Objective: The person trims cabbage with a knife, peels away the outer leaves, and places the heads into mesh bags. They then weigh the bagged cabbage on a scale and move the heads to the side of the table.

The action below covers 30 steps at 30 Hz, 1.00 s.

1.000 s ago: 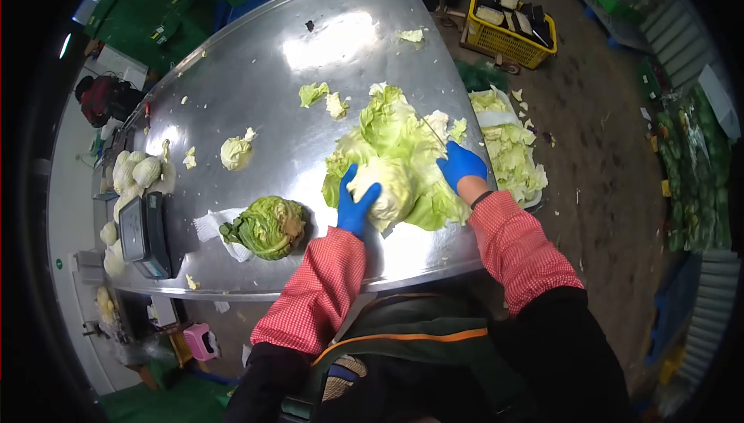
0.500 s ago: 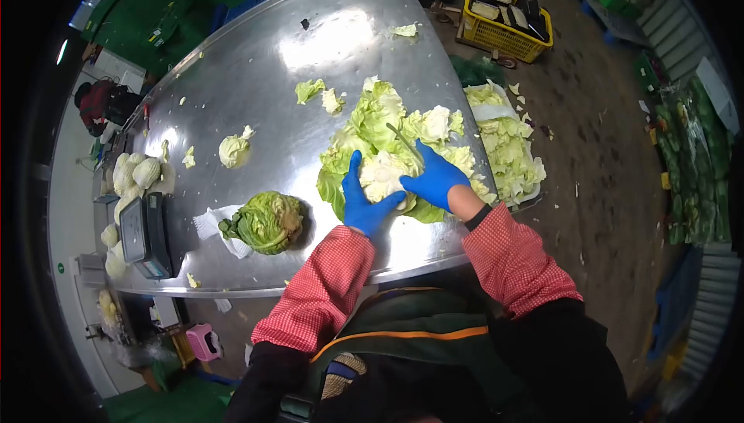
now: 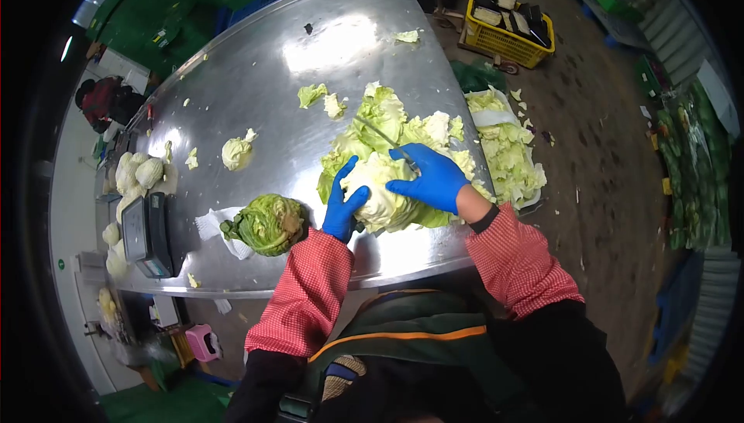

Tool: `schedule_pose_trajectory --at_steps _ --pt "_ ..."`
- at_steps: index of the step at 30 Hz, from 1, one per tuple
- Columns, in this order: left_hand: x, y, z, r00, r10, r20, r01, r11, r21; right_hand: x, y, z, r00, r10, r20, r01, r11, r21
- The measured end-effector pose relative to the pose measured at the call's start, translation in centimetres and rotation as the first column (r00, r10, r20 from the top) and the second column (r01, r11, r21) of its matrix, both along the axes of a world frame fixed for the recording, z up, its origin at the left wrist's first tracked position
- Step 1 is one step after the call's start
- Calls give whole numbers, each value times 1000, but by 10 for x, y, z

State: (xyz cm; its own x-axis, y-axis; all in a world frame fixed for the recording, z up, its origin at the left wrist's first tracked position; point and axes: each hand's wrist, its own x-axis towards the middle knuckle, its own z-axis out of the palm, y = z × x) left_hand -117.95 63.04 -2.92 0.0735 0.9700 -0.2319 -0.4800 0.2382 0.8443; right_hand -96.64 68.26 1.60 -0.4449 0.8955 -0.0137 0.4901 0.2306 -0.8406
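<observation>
A pale, trimmed lettuce head sits between my two blue-gloved hands. My left hand grips its left side, thumb and fingers curved around it. In my right hand is a knife, its thin blade pointing up and to the left above the leaves; the thumb side of this hand touches the lettuce head. Loose lettuce leaves are heaped behind and under the head. Left of my left hand lies a greener lettuce head with a browned patch, partly on a white foam net.
A small trimmed head and leaf scraps lie on the metal table. At left stand a scale and netted heads. A leaf-filled crate adjoins the right edge. A yellow crate stands beyond; a person is far left.
The lettuce head has been raised and turned toward me, showing more of its round side. My left hand has shifted left and the knife blade has swung further left.
</observation>
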Motion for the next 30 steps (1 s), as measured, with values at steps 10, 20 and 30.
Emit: schedule_pose_trajectory --at_steps 10,20,30 --pt "11 -9 3 943 9 332 28 994 -105 25 -30 21 873 -257 -414 142 947 -287" --pt "2 -4 39 793 81 604 115 954 -278 48 -20 20 928 -308 208 291 951 107" --pt "-9 -13 37 958 -69 279 144 955 -259 -9 -37 32 983 -162 -92 149 980 -129"
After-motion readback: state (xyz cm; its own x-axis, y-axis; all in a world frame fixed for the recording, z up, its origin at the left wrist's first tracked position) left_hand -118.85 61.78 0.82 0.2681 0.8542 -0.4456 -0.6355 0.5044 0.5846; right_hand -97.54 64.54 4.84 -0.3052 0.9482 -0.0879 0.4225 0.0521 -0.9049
